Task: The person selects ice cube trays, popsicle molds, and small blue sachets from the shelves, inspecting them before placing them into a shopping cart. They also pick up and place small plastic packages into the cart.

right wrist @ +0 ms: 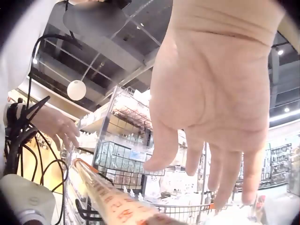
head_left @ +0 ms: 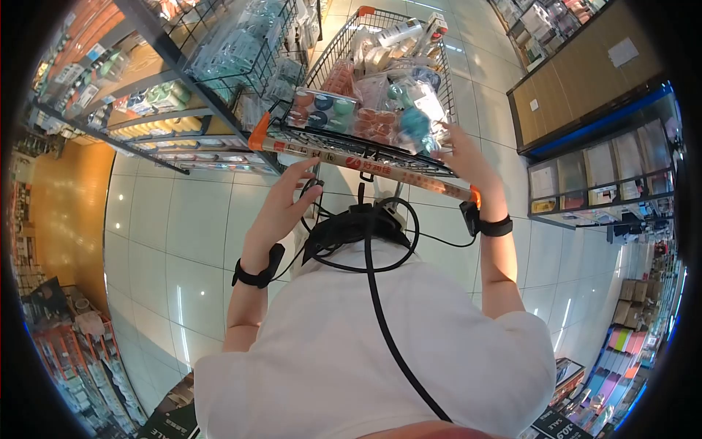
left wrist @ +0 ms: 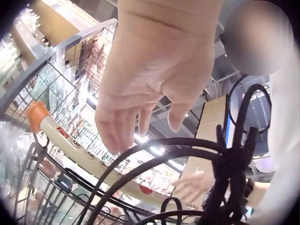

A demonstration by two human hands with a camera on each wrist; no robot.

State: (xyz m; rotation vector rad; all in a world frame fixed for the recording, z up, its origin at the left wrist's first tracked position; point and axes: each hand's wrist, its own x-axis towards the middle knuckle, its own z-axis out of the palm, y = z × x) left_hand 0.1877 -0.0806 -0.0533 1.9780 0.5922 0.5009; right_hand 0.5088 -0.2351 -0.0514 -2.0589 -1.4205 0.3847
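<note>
My left hand [head_left: 289,196] is just behind the handle [head_left: 431,181] of a shopping cart [head_left: 447,69], its fingertips near the bar's left part. In the left wrist view, that hand's fingers are loosely extended and its palm holds nothing. Over the right part of the bar reaches my right hand [head_left: 472,162], fingertips close to the goods at the cart's near end. The right wrist view shows its palm bare and its fingers spread and straight. Inside the cart lie a clear pack of coloured round pieces [head_left: 320,110], a bag of orange pieces [head_left: 376,126] and a teal wrapped item [head_left: 415,123].
A wire basket [head_left: 241,73] of bagged goods juts from the shelving, close by the cart's left side. To the right stand a wooden panel [head_left: 585,77] and a low display shelf [head_left: 607,175]. Black cables [head_left: 373,293] loop between the hands and the body. Tiled floor [head_left: 168,234] surrounds the cart.
</note>
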